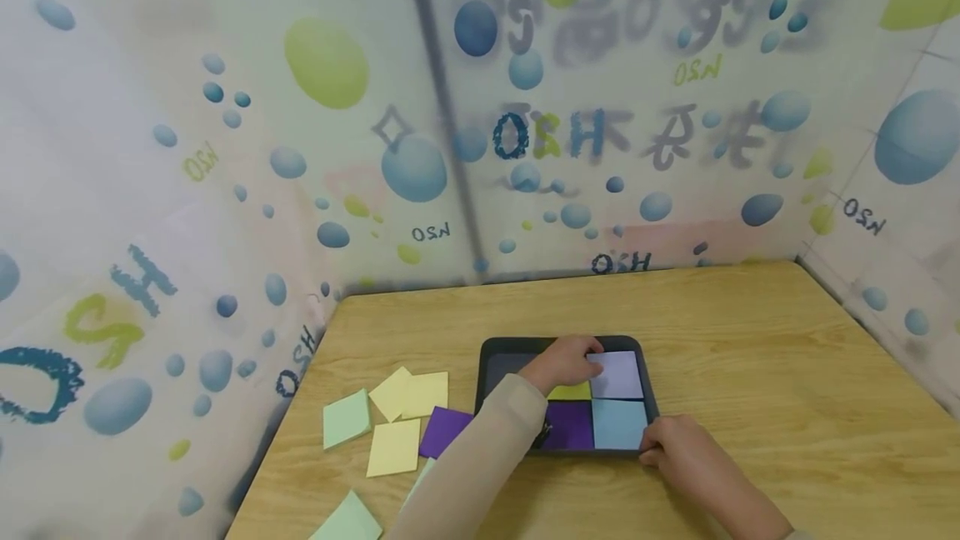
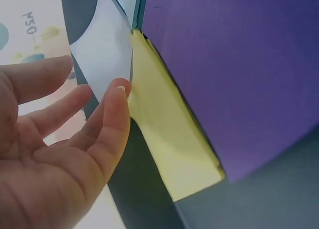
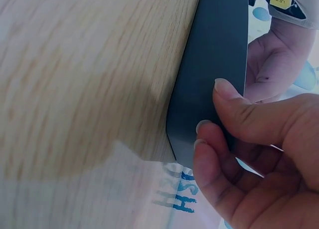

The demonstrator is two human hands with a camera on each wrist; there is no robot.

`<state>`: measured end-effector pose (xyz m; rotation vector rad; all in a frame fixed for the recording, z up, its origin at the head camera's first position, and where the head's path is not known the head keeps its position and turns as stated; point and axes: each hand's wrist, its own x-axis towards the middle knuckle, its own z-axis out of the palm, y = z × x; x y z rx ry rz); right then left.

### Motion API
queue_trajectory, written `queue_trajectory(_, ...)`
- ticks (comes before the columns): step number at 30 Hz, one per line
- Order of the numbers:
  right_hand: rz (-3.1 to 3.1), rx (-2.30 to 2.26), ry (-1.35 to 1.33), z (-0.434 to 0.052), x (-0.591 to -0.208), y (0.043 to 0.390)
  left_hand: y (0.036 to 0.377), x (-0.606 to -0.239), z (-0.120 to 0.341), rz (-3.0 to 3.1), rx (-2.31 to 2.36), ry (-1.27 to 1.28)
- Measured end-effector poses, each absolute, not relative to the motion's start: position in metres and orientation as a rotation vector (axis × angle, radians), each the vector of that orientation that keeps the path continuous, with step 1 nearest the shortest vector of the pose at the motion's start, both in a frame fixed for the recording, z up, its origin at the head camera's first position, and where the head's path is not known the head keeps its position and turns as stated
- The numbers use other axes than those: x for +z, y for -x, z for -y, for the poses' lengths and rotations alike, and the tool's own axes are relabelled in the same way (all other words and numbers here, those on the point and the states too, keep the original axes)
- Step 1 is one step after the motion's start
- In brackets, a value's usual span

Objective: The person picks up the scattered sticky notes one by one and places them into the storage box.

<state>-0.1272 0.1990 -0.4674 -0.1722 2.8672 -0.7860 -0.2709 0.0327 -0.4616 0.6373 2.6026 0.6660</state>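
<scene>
My left hand [image 1: 566, 361] reaches over the far side of a dark tray [image 1: 651, 390]. In the left wrist view its fingers are lightly bent, with fingertips at the edge between a yellow sticky note pad [image 2: 169, 144] and a lavender sticky note [image 1: 615, 374]. Below these in the tray lie a purple sticky note [image 1: 570, 426] and a light blue sticky note [image 1: 619, 424]. The left forearm hides part of the tray's left side. My right hand [image 1: 678, 444] holds the tray's near right corner, thumb and curled fingers against its outer wall in the right wrist view.
Left of the tray, several loose sticky notes lie on the wooden table [image 1: 750, 340]: yellow ones [image 1: 393, 448], a mint green one [image 1: 347, 419] and a purple one [image 1: 444, 432]. Another mint note [image 1: 348, 519] lies nearer. A printed curtain [image 1: 525, 215] stands behind the table.
</scene>
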Motion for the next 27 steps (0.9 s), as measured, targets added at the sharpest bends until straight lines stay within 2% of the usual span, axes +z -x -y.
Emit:
queue_trajectory(13,-2.876,-0.752,0.196,-0.199,-0.469,0.128,0.260,-0.444,-0.013,-2.629,0.599,-0.760)
queue_trajectory(27,-2.897,-0.746,0.226,-0.198,-0.469,0.129,0.252,-0.431,0.035,-2.685,0.721,-0.744)
